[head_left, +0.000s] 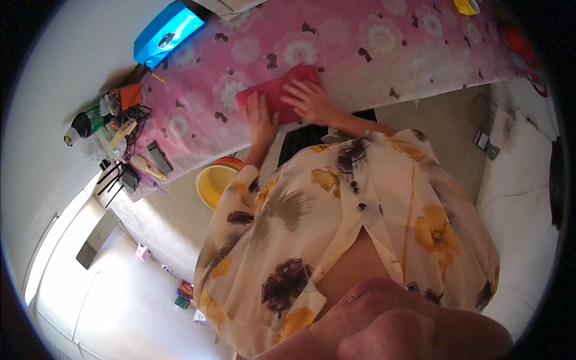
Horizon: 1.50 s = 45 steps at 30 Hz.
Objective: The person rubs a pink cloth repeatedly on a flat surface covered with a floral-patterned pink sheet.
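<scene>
A folded red cloth [281, 96] lies on the pink flowered tablecloth [342, 40], close to the table's near edge. My left hand [261, 119] rests on the cloth's left part, palm down, its thumb a little apart from the fingers. On the upper right part of the cloth lies my right hand [310, 101], flat with its fingers spread. Both hands press on the cloth from above, and neither has its fingers closed around it. The fabric directly under the palms is hidden.
A blue box [168, 33] stands against the wall at the upper left. Bottles [87, 123], a hairbrush [147, 167], a dark phone-like slab [159, 157] and a black router [129, 177] crowd the table's left end. A yellow basin [216, 182] sits below the edge.
</scene>
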Tool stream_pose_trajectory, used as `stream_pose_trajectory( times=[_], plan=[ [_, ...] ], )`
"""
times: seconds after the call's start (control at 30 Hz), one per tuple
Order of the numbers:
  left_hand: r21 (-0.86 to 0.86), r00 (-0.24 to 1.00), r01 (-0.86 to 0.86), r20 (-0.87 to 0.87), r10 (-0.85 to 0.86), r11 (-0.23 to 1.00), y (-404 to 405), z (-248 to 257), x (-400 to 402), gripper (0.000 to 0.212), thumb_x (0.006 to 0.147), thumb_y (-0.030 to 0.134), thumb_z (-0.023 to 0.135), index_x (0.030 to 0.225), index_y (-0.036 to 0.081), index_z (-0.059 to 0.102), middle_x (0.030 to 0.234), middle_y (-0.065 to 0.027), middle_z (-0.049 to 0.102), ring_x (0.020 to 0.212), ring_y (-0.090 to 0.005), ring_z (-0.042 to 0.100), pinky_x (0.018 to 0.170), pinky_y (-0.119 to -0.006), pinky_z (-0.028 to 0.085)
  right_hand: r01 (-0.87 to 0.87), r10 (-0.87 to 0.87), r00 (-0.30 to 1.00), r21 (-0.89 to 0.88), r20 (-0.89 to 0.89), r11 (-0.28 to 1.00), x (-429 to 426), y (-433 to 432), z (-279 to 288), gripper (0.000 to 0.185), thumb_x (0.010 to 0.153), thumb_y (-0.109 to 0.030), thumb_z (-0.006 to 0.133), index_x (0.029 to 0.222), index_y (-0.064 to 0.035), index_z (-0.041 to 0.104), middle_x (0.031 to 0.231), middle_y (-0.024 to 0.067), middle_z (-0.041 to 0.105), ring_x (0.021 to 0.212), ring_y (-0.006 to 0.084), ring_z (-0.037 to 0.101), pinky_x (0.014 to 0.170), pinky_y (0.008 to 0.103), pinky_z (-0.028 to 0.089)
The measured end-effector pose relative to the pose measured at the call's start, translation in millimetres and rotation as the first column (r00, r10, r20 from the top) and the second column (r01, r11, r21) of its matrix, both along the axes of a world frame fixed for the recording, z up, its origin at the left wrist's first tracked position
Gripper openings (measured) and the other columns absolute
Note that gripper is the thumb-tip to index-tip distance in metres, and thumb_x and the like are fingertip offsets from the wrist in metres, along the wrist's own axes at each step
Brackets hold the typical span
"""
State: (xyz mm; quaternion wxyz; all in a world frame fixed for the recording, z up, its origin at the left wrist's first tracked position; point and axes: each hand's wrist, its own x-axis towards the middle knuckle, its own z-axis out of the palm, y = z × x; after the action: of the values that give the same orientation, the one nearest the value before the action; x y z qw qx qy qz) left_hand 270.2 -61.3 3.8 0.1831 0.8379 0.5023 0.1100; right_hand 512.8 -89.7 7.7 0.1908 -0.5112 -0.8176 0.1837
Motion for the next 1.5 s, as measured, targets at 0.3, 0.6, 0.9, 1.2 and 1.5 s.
stream_pose_trajectory(
  times=[0.3,0.6,0.9,1.2,1.5],
  plan=[
    [-0.056,0.992,0.121,-0.032,-0.123,0.991,29,4,129,0.070,0.090,0.030,0.069,0.149,0.000,0.046,0.163,-0.0187,0.034,0.154,-0.0369,0.025,0.123,-0.060,0.014,0.070,-0.070,0.997,0.003,0.014,0.998,112,9,-25,0.055,0.097,-0.026,0.065,0.151,-0.0260,0.051,0.164,0.0051,0.037,0.151,0.0313,0.033,0.120,0.0566,0.031],
    [0.120,0.955,0.238,0.150,-0.255,0.964,56,-21,269,0.074,0.089,0.030,0.068,0.154,0.004,0.042,0.164,-0.0199,0.032,0.154,-0.0390,0.024,0.125,-0.059,0.013,0.421,-0.433,0.886,0.104,0.164,0.901,208,7,-21,0.051,0.099,-0.029,0.064,0.148,-0.0186,0.055,0.159,0.0112,0.044,0.146,0.0381,0.039,0.116,0.0556,0.037],
    [0.122,0.982,-0.165,-0.068,0.174,0.979,40,16,12,0.062,0.091,0.021,0.066,0.148,0.004,0.048,0.159,-0.0230,0.040,0.148,-0.0445,0.034,0.122,-0.058,0.023,-0.065,0.065,0.990,0.009,-0.124,0.998,-17,74,5,0.047,0.098,-0.028,0.058,0.144,-0.0166,0.058,0.158,0.0101,0.045,0.151,0.0334,0.033,0.119,0.0537,0.033],
    [0.048,0.979,0.111,0.168,-0.117,0.993,119,-32,237,0.057,0.100,0.027,0.054,0.150,0.001,0.045,0.165,-0.0243,0.027,0.153,-0.0449,0.021,0.125,-0.060,0.014,0.221,-0.220,0.947,0.023,0.233,0.975,205,93,-13,0.052,0.094,-0.020,0.063,0.146,-0.0201,0.056,0.160,0.0072,0.044,0.148,0.0319,0.039,0.121,0.0518,0.033],
    [0.015,0.966,-0.052,0.256,0.046,0.999,176,-24,257,0.061,0.093,0.026,0.064,0.146,0.001,0.048,0.161,-0.0259,0.033,0.152,-0.0465,0.024,0.126,-0.057,0.016,0.414,-0.417,0.903,0.056,0.097,0.909,167,166,-20,0.047,0.103,-0.030,0.055,0.149,-0.0176,0.053,0.158,0.0115,0.047,0.144,0.0386,0.042,0.116,0.0541,0.035]
  ],
)
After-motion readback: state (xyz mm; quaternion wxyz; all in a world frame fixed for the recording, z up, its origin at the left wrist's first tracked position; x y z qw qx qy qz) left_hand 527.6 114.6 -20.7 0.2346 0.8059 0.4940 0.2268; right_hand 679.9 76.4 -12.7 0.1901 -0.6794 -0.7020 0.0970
